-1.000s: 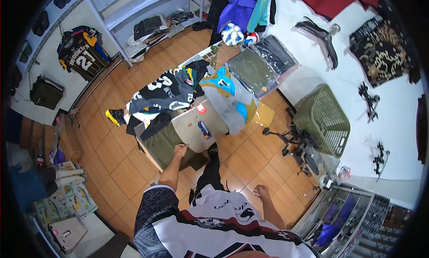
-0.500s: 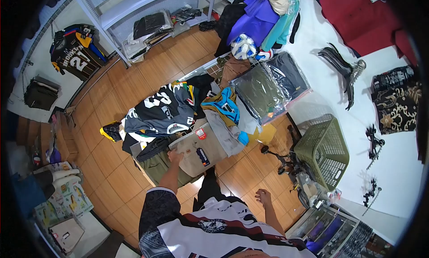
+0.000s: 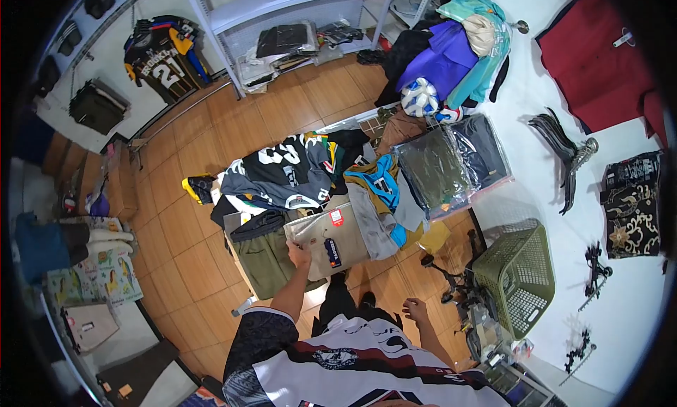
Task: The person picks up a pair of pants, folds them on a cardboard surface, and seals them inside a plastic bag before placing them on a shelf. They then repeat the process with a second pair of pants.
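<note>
A folded beige pair of trousers [image 3: 310, 231] in clear plastic, with a red tag and a dark label, lies at the front of the clothes pile. My left hand [image 3: 300, 254] is closed on its near left edge, thumb on top and the other fingers mostly hidden. Beside it lie folded olive trousers [image 3: 264, 266]. Away from the pile, my right hand [image 3: 416, 310] hangs in the air over the floor, holding nothing, its fingers loosely bent and apart. Behind the beige packet lie a black-and-grey jersey [image 3: 282, 174] and a grey garment [image 3: 374, 227].
Plastic-wrapped dark clothes [image 3: 455, 160] lie at the pile's right end. A green plastic basket [image 3: 515, 280] and black hangers [image 3: 564, 149] are on the right. A ball [image 3: 419, 96] sits beside purple clothing [image 3: 437, 58]. White shelving [image 3: 289, 12] stands at the back.
The head view has shifted, so the scene sits further right in the picture. My left hand keeps its hold on the beige packet's edge; my right hand stays low and free.
</note>
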`<state>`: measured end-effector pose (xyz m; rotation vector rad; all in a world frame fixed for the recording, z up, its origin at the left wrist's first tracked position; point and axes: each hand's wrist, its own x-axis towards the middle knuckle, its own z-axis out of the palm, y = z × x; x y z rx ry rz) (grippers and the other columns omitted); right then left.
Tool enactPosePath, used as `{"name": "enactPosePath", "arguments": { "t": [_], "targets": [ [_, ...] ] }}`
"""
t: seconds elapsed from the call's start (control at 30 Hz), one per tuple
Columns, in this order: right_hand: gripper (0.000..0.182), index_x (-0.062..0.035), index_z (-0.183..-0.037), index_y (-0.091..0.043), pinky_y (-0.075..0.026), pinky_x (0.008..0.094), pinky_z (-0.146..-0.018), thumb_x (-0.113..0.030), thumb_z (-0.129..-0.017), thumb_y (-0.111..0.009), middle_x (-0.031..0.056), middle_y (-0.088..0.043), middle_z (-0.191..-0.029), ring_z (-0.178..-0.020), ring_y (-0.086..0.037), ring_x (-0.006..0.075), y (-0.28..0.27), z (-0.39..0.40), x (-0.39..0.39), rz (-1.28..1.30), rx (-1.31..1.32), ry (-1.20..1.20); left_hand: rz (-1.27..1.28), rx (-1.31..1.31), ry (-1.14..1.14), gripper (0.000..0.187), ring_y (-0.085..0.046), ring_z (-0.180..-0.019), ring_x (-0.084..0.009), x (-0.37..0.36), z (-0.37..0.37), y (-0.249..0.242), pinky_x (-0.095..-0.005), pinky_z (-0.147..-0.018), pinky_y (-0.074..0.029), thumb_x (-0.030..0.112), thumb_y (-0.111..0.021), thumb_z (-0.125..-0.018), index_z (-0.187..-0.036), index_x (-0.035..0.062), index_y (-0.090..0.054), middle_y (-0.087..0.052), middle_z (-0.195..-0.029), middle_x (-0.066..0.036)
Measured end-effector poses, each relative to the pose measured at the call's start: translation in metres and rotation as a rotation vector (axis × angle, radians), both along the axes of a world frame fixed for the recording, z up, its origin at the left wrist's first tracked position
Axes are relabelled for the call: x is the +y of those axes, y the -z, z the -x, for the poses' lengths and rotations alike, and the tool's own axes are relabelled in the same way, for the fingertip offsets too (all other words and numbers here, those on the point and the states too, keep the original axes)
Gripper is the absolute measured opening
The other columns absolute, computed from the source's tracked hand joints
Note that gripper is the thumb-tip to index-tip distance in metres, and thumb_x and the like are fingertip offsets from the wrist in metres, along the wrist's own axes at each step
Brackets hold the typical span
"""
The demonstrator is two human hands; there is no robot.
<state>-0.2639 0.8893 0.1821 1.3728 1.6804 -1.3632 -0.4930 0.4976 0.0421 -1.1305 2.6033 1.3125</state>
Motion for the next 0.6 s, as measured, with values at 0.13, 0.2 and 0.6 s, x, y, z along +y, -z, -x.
{"name": "enactPosePath", "arguments": {
  "t": [0.13,0.2,0.6],
  "targets": [
    [0.04,-0.0018,-0.132,-0.062,-0.059,0.0362,-0.075,-0.02,-0.097,-0.067,0.0126,-0.074,-0.11,-0.091,-0.074,0.0237,0.008,-0.014,0.015,0.038,-0.007,-0.077,-0.091,0.087,0.03,0.023,-0.072,-0.095,-0.0414,0.012,-0.028,-0.015,-0.05,-0.084,-0.054,0.006,-0.072,-0.087,-0.108,-0.0015,-0.071,-0.073,-0.1,-0.024],
    [0.04,-0.0011,-0.132,-0.062,-0.059,0.0371,-0.075,-0.02,-0.097,-0.066,0.013,-0.074,-0.11,-0.091,-0.074,0.0245,0.015,-0.024,0.023,0.054,0.001,-0.106,-0.07,0.043,0.087,0.024,-0.074,-0.091,-0.0399,0.022,-0.045,-0.036,-0.0468,-0.08,-0.055,0.007,-0.072,-0.088,-0.111,-0.0008,-0.071,-0.074,-0.095,-0.027],
    [0.026,-0.002,-0.123,-0.064,-0.055,0.0332,-0.064,-0.013,-0.1,-0.059,0.01,-0.074,-0.1,-0.082,-0.073,0.0212,0.122,-0.093,0.116,0.317,0.268,-0.34,-0.121,0.379,0.118,0.02,-0.06,-0.073,-0.0175,0.114,-0.215,-0.149,-0.0361,-0.073,-0.052,0.009,-0.068,-0.092,-0.107,-0.0036,-0.069,-0.069,-0.081,-0.015]
  ]
}}
